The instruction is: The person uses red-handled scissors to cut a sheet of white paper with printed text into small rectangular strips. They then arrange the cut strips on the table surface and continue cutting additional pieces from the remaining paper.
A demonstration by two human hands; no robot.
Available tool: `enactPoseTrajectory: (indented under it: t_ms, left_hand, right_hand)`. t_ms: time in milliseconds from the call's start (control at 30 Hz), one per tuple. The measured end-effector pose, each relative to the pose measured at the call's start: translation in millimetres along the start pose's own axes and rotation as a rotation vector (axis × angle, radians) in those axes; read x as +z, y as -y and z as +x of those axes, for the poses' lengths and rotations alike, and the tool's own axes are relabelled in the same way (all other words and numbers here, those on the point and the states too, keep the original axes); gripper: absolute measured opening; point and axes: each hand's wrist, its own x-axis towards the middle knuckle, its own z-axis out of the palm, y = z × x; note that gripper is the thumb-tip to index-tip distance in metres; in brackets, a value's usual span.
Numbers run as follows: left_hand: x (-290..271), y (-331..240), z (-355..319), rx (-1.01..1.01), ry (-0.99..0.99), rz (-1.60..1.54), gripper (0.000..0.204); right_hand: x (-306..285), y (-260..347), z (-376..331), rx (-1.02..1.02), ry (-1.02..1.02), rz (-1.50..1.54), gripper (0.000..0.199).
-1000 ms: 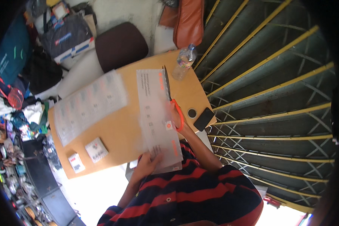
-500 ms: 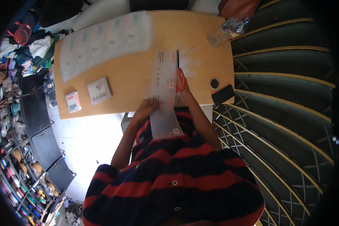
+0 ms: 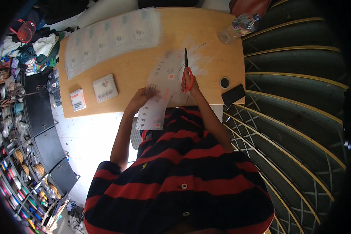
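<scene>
Your right hand [image 3: 189,81] sits just above the middle of the frame, fingers curled through the red handles of a pair of scissors [image 3: 187,68]; the dark blades point straight toward the top edge and look nearly pressed together, lying over a long printed sheet [image 3: 162,89]. That sheet runs from the centre of the wooden table [image 3: 206,35] down past its near edge, so its lower end hangs over your striped shirt [image 3: 179,171]. Your left hand [image 3: 144,95] lies flat on the sheet's left side, just left of centre, fingers spread and pressing the paper down (the thumb is too small to make out).

In the upper left of the frame a larger printed sheet [image 3: 113,37] lies across the table, well apart from both hands. Below it, at centre left, a small stack of cut cards [image 3: 105,87] rests beside a smaller card packet [image 3: 78,99] near the table's left end. At the upper right a clear plastic bottle [image 3: 238,27] lies on its side at the table's corner. Right of your right hand a round cable hole [image 3: 224,82] shows in the tabletop, and a dark phone [image 3: 233,94] sits at the table's near right edge.
</scene>
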Motion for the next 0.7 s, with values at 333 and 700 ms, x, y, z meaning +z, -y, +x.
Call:
enactPoseTrajectory:
  t_ms: [333,700]
  left_hand:
    - [-17.2,8.0,-4.4,0.142,-0.025,0.077,0.031]
    - [-24.2,-51.4,-9.4,0.262,0.069,0.094,0.029]
  right_hand:
    - [-17.6,-17.4,2.5,0.029,0.091,-0.1,0.065]
    - [19.5,32.8,-56.4,-0.067,0.288,0.037,0.031]
